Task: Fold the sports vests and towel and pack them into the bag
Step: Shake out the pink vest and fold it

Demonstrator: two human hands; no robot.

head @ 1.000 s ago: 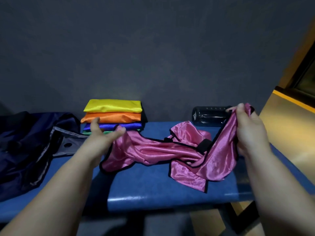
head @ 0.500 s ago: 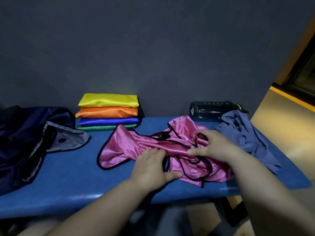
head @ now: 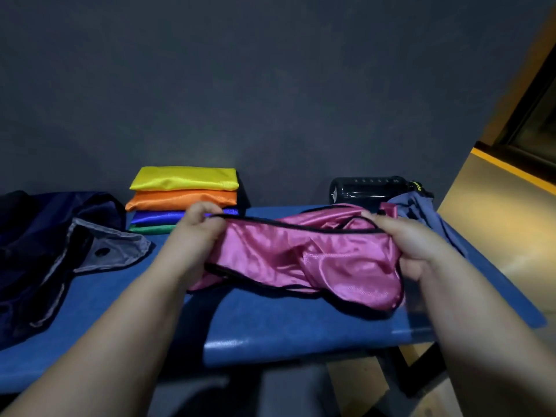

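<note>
Both hands, left (head: 197,233) and right (head: 412,248), pinch the pink vest (head: 301,257) by its black hem just above the bench (head: 285,326). Folding step; next it probably needs shaking flat.

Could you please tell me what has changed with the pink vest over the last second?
The left grip and right grip, pressing the pink vest onto the bench half a second ago, now pinch its black-trimmed edge at either end and have lifted that edge, stretched between them. The folded stack, bag, towel and bottle stayed put.
</note>
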